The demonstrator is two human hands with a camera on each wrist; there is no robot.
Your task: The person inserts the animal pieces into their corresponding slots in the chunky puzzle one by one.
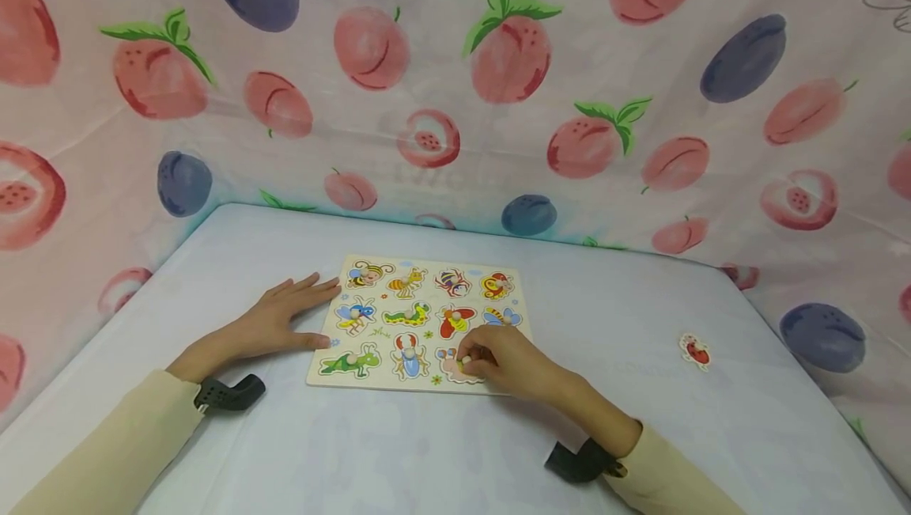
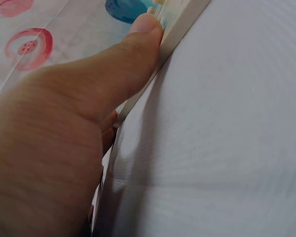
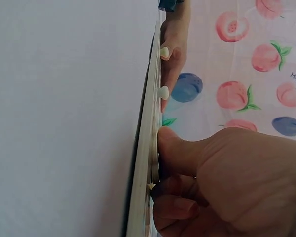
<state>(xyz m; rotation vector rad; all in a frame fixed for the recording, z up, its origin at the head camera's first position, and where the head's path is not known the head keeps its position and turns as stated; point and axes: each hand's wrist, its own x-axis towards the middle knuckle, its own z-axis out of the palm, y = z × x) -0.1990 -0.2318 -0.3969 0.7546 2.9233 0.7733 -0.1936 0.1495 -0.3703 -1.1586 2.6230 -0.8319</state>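
Note:
A wooden peg puzzle board (image 1: 427, 388) with several insect pieces lies on the white surface. Over its lower right part, my right hand (image 1: 515, 361) pinches a pink knobbed puzzle piece (image 1: 448, 365) with curled fingers and thumb; the fingers hide part of it. In the right wrist view the thumb (image 3: 175, 148) lies against pieces on the board's face. My left hand (image 1: 274, 321) lies at the board's left edge with fingers extended. Its thumb (image 2: 138, 44) touches that edge in the left wrist view. Off to the right lies a ladybug piece (image 1: 696, 351), apart from the board.
A fruit-print cloth (image 1: 441, 48) rises behind and at both sides of the white table surface (image 1: 398, 452). Knobs (image 3: 164, 92) stick up from the board's pieces. Each wrist wears a black device (image 1: 229, 393).

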